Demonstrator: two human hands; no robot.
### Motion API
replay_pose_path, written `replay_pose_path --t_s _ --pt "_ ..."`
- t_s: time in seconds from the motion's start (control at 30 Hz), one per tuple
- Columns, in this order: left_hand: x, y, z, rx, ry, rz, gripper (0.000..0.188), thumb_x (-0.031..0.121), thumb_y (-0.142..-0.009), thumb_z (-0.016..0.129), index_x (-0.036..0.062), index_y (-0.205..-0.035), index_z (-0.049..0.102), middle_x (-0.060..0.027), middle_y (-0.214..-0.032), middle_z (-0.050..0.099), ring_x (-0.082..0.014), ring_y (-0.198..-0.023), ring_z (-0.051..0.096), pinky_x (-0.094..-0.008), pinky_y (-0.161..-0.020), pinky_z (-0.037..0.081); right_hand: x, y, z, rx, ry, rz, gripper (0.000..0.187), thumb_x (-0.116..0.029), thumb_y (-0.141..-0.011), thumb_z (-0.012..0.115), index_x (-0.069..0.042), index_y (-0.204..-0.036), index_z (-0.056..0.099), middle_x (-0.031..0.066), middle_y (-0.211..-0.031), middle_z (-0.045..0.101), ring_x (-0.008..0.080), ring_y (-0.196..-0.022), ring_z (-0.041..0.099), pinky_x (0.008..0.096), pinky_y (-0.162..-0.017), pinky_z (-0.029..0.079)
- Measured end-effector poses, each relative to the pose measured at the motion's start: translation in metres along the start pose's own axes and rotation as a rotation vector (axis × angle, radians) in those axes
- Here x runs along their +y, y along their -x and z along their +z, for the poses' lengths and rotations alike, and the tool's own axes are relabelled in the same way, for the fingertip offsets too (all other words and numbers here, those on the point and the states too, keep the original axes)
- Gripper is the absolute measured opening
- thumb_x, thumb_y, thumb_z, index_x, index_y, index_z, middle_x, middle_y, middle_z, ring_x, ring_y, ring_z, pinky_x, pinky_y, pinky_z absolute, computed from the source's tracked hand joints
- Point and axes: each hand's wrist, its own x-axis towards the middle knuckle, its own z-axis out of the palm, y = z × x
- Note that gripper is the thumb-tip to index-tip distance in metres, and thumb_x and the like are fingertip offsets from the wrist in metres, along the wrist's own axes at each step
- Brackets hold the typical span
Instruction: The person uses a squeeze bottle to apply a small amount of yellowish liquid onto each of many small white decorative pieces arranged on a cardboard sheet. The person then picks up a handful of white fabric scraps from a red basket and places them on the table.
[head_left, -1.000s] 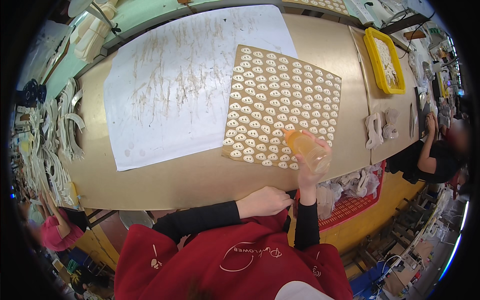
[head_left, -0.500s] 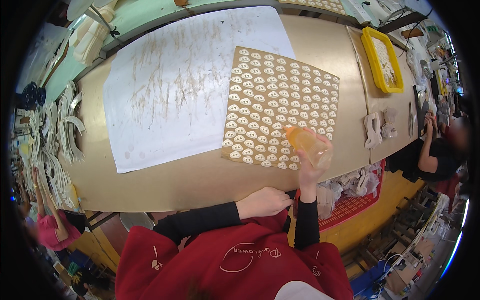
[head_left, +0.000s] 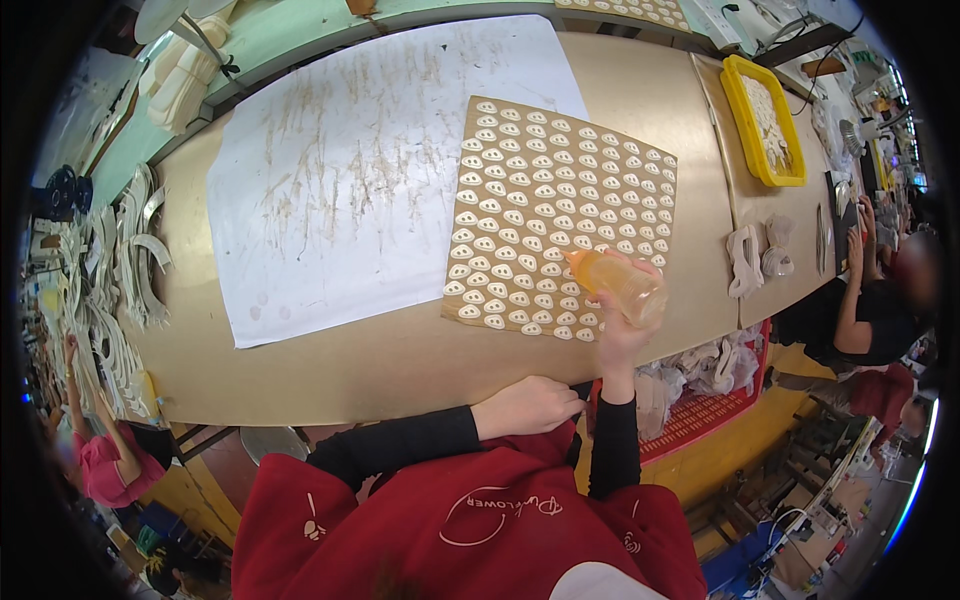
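Note:
My right hand (head_left: 622, 340) is wrapped round a clear squeeze bottle (head_left: 630, 288) with an orange nozzle and pale yellowish contents. The bottle is tilted, its tip pointing left over a brown sheet (head_left: 452, 312). Rows of small white rounded-triangle pieces (head_left: 543, 190), each with two dark dots, cover that sheet. The nozzle tip is just above or on one piece; I cannot tell which. My left hand (head_left: 530, 407) rests at the table's front edge by my right sleeve, fingers curled in, and whatever they hold is hidden.
A stained white sheet (head_left: 330, 190) lies partly under the brown one. At the right are a yellow tray (head_left: 732, 110) of white pieces and bagged parts (head_left: 778, 250). Pale strips (head_left: 140, 260) are piled at the left. A red crate (head_left: 700, 415) stands below the table; a co-worker (head_left: 865, 310) is at right.
The bottle's nozzle has shifted slightly left and up, and my right hand has turned a little with it. My left hand has not moved. The co-worker's hands at right have moved.

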Motion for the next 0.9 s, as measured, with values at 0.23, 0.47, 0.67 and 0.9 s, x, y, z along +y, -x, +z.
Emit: replay_pose_path --t_s 0.23,0.47,0.67,0.9 --pt "0.0009 -0.0001 -0.0012 0.008 -0.005 0.006 0.016 0.014 -0.084 0.057 0.0049 -0.093 0.067 -0.0068 -0.080 0.066 -0.0231 -0.076 0.066 -0.0357 -0.069 0.055 -0.0042 -0.0015 0.0019 0.039 -0.080 0.106 0.058 0.008 -0.077 0.076 0.001 -0.126 0.045 0.0219 -0.124 0.061 0.0282 -0.119 0.059 0.0404 -0.101 0.049" --pt "0.0004 0.0005 -0.0003 0.015 -0.003 0.006 0.016 0.014 -0.084 0.057 0.0046 -0.092 0.067 -0.0068 -0.080 0.066 -0.0233 -0.075 0.066 -0.0358 -0.068 0.055 -0.0041 -0.0049 0.0060 0.025 -0.106 0.115 0.057 0.005 -0.077 0.077 0.000 -0.125 0.046 0.0197 -0.121 0.062 0.0262 -0.117 0.060 0.0387 -0.100 0.049" --pt "0.0000 0.0000 -0.0005 -0.004 -0.001 0.003 0.016 0.014 -0.084 0.057 0.0051 -0.093 0.067 -0.0069 -0.080 0.066 -0.0234 -0.077 0.066 -0.0360 -0.069 0.055 0.0021 -0.0076 0.0032 -0.052 -0.006 0.016 0.053 0.006 -0.083 0.071 0.000 -0.128 0.043 0.0227 -0.124 0.060 0.0236 -0.106 0.063 0.0268 -0.067 0.058" --pt "0.0005 0.0002 -0.0010 -0.008 0.000 -0.003 0.017 0.014 -0.084 0.057 0.0054 -0.094 0.068 -0.0070 -0.080 0.067 -0.0233 -0.077 0.066 -0.0357 -0.070 0.055 -0.0041 -0.0064 0.0068 -0.022 -0.117 0.117 0.055 0.004 -0.077 0.079 0.001 -0.123 0.048 0.0195 -0.121 0.063 0.0258 -0.118 0.059 0.0382 -0.099 0.049"
